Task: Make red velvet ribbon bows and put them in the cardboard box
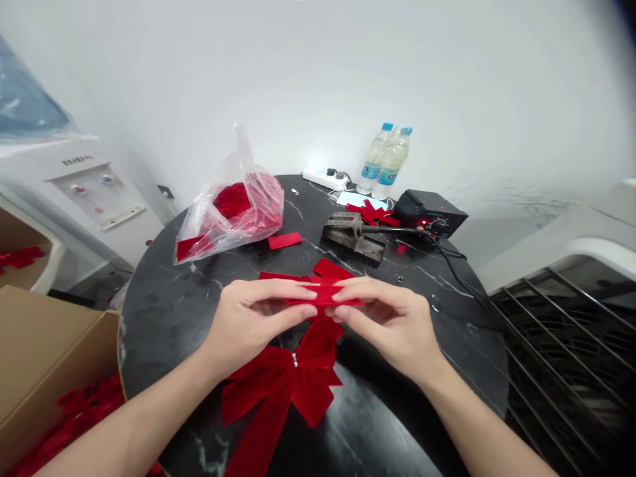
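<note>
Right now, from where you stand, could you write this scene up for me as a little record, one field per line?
Surface: round black table with pale veins
Left hand: pinching the red strip
Right hand: pinching the same strip
Nearest the person: red bow, silvery tie at its middle
Far left: clear plastic bag with red pieces inside
Far right: black control box, red light lit
Back edge: white power strip, two capped bottles
Floor: not visible enough to describe

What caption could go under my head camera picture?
Two hands pinch a red strip above red bows on a round black table.
</note>
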Demonstrator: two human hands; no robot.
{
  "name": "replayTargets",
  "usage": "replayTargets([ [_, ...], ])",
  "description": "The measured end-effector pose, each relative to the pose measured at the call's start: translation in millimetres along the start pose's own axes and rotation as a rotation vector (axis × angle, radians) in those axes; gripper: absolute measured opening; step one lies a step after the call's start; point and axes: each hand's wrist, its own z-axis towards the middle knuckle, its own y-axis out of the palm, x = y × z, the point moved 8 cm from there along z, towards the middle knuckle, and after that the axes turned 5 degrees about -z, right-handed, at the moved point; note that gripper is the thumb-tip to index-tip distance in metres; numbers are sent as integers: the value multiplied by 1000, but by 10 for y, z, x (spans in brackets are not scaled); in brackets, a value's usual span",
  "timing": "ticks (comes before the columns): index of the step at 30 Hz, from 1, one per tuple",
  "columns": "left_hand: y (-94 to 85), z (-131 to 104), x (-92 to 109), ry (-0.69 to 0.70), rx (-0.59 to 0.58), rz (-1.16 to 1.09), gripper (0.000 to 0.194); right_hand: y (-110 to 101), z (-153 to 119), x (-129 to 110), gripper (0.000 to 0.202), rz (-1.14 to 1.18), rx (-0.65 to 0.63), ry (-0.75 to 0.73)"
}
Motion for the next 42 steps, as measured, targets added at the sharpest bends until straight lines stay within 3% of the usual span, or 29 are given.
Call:
replayTargets([
  [3,-10,-27,4,-24,58,-56,29,-3,5,-21,9,-8,42,-32],
  [7,-13,-26,-13,-60,92,-72,18,22,0,52,16,82,54,46],
  [11,3,-6,-27,-59,53,24,19,89,30,94,39,77,-86,145],
  [15,39,-14,-59,-84,-10,88,15,81,78,93,24,-135,-171,186],
  [23,6,-54,-219,-278,-9,7,23,78,83,111,9,-128,-203,196],
  [37,16,-48,-225,-288,-36,54,26,86,83,135,16,-236,-294,226],
  [42,32,-42,-162,-229,-81,177,23,99,98,71,15,-383,-352,142],
])
